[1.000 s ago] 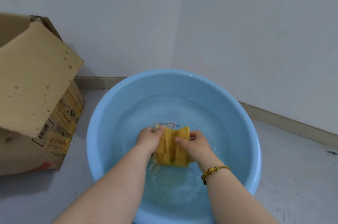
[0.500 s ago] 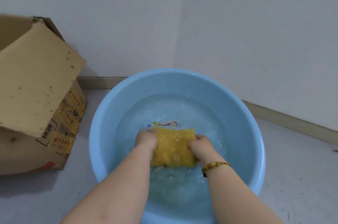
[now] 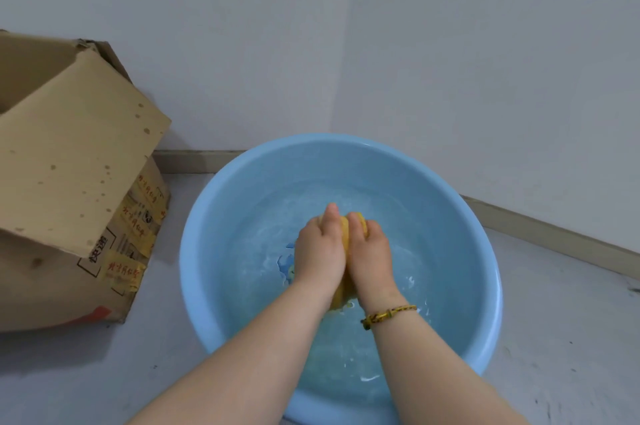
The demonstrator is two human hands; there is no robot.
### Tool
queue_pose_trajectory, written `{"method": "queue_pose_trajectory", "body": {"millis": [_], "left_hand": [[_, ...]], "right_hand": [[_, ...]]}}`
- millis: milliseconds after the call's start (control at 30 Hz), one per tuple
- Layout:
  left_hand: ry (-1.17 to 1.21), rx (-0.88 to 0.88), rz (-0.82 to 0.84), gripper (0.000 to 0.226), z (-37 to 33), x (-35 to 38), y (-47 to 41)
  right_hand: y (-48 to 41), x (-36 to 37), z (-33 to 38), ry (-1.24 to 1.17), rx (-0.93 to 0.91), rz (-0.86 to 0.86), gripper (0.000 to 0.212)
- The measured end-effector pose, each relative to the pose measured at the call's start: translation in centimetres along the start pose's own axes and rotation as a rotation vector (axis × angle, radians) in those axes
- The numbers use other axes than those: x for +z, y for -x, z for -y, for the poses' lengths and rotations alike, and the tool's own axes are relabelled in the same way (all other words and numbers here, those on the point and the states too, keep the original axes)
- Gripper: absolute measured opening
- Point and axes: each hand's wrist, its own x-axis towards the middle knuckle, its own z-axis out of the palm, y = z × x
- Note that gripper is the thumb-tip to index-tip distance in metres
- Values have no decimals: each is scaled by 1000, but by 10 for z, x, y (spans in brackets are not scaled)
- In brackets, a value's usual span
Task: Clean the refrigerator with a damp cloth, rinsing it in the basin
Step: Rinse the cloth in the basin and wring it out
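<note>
A round light-blue basin (image 3: 207, 216) holding water stands on the floor in a room corner. Over its middle, my left hand (image 3: 320, 251) and my right hand (image 3: 370, 254) are pressed side by side, squeezing a yellow cloth (image 3: 344, 237) between them. Only a narrow strip of the cloth shows between the hands, with a bit more below the wrists. The water around the hands is rippled, with small foam flecks. A woven yellow bracelet (image 3: 388, 315) circles my right wrist. The refrigerator is out of view.
An open brown cardboard box (image 3: 69, 182) with yellow tape sits on the floor left of the basin, its flap raised. White walls meet in a corner behind the basin, with a beige skirting board (image 3: 554, 234). Grey floor surrounds the basin.
The cloth was spread flat between my hands half a second ago. Now both hands have come together and bunched it up between them, and the water is more stirred.
</note>
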Motion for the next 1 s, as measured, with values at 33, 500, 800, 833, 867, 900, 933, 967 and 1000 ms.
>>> {"method": "queue_pose_trajectory", "body": {"millis": [33,500,800,833,867,900,933,967,1000], "left_hand": [[-3,11,14,42,-4,0,1],[392,-291,304,52,6,-8,4],[574,-109,155,28,14,-22,7],[556,-103,121,25,15,-25,5],[547,-95,102,15,15,-26,3],[542,-86,108,7,12,-28,5],[550,-74,138,7,9,-28,7],[569,-67,183,9,5,-27,10],[582,-52,226,13,3,-25,11]], "right_hand": [[2,-2,0,-23,-10,-16,27],[7,-22,-15,-335,98,-117,20],[41,-18,-14,563,-822,162,39],[39,-23,-15,584,-873,135,45],[38,-30,-14,553,-857,90,50],[38,-35,-10,483,-762,68,60],[41,-40,-4,383,-596,108,75],[41,-42,-3,258,-394,180,92],[42,-43,-2,135,-226,265,103]]}}
